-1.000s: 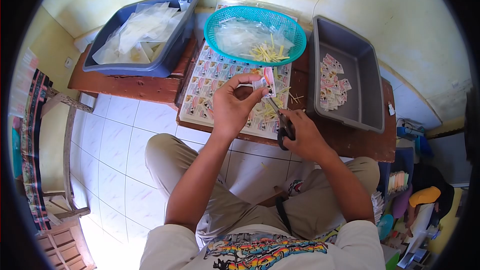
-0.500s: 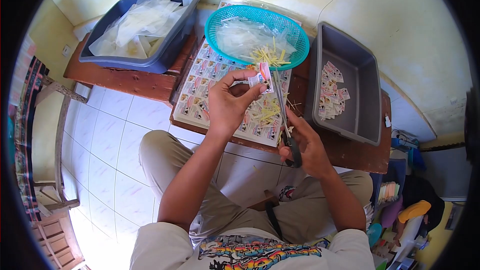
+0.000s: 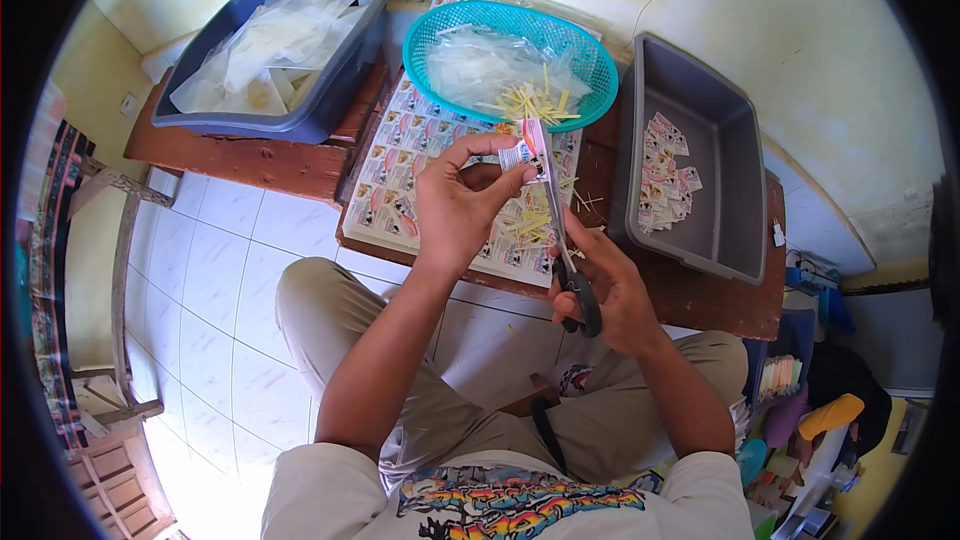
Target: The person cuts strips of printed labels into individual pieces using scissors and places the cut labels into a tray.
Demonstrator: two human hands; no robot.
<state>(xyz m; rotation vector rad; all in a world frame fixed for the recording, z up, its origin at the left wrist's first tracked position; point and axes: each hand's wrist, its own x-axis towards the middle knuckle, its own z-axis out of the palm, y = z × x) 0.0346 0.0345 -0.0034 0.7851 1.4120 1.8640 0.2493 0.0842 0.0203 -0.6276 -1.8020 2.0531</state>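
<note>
My left hand (image 3: 455,202) pinches a small printed label (image 3: 528,152) between thumb and fingers, above the bench. In my right hand (image 3: 618,292) is a pair of scissors (image 3: 555,210) with black handles, its blades pointing away from me along the label's right edge. Under both hands lie printed sheets of many such labels (image 3: 378,172), partly covered by my left hand. Thin yellowish paper trimmings (image 3: 528,230) are scattered over the sheets near the scissors.
Behind the label stands a turquoise basket (image 3: 410,52) holding clear plastic and yellow strips. To the right, a grey tub (image 3: 725,150) contains cut labels (image 3: 665,180). At left, a blue-grey tub (image 3: 300,128) of translucent bags sits on a wooden bench (image 3: 235,165). Another person (image 3: 845,400) is at lower right.
The scissor blades look closer together along the label's edge, and my right-hand fingers have shifted slightly on the handles. My left hand keeps its pinch. The view has shifted a little.
</note>
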